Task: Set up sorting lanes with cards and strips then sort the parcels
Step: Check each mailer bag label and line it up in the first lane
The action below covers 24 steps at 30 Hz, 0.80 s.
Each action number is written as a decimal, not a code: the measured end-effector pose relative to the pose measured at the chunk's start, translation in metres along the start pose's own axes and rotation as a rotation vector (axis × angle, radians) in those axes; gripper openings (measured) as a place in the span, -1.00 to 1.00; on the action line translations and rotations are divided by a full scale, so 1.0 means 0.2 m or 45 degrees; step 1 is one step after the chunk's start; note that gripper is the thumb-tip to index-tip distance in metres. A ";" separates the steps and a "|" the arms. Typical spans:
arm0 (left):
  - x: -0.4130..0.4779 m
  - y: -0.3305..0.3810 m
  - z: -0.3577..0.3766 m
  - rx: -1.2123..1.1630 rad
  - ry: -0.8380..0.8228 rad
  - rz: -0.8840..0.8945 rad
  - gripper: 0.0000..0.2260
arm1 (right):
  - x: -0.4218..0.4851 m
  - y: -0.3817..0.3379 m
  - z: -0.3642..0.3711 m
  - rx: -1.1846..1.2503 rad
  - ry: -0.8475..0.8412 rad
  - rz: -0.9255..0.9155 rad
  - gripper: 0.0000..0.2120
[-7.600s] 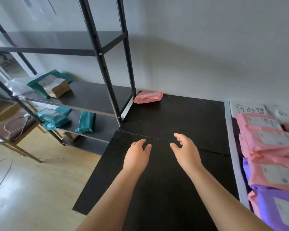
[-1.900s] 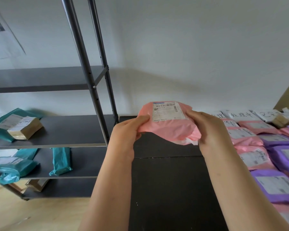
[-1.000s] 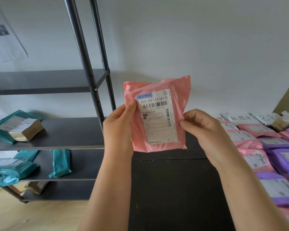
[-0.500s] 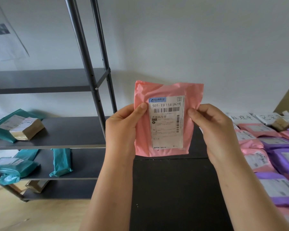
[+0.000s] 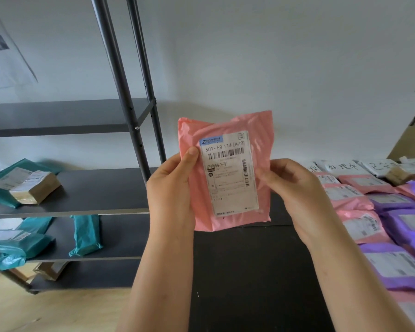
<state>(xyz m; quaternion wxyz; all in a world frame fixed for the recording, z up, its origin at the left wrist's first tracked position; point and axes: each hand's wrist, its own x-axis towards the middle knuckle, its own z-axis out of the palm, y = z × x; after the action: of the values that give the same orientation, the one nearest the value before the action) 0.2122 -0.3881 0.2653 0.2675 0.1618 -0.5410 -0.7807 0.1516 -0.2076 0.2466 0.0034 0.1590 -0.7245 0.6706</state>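
The pink bag [image 5: 225,168] is up in the air in front of me, over the black table [image 5: 249,271]. A few seconds ago it lay flat at the back of the table. Then I picked it up and turned it, and now it stands upright with its white label [image 5: 229,173] facing me. Since half a second ago it has only tipped a little.

My left hand [image 5: 170,188] grips the bag's left edge, with the thumb pressed on the front by the label and the other fingers hidden behind. My right hand [image 5: 290,188] holds the right edge, fingers curled in around it.

I think this means I am reading the label to pick a lane. On the right, the lanes look set up already. White cards [image 5: 343,167] with writing sit at the back. Rows of pink bags [image 5: 355,197] and purple bags [image 5: 398,267] lie in front of them. So this bag still needs a lane. The green bags [image 5: 86,236] on the rack [image 5: 86,188] to the left look unsorted.
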 end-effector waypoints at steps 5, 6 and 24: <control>-0.02 -0.08 -0.01 0.018 -0.056 -0.151 -0.88 | -0.07 0.06 -0.03 -0.105 0.072 0.009 -0.93; -0.02 -0.11 -0.01 0.059 -0.101 -0.168 -0.85 | -0.09 0.07 -0.05 -0.094 0.126 0.011 -0.97; -0.25 -0.46 0.21 0.504 -0.498 -0.291 -0.91 | -0.45 0.28 -0.39 -0.295 0.618 0.357 -0.94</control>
<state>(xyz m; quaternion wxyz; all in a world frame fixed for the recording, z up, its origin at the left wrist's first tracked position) 0.2077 -0.3013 0.1920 0.0319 0.1172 -0.7022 -0.7016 0.2079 -0.1080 0.1811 0.1018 -0.1090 -0.7892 0.5958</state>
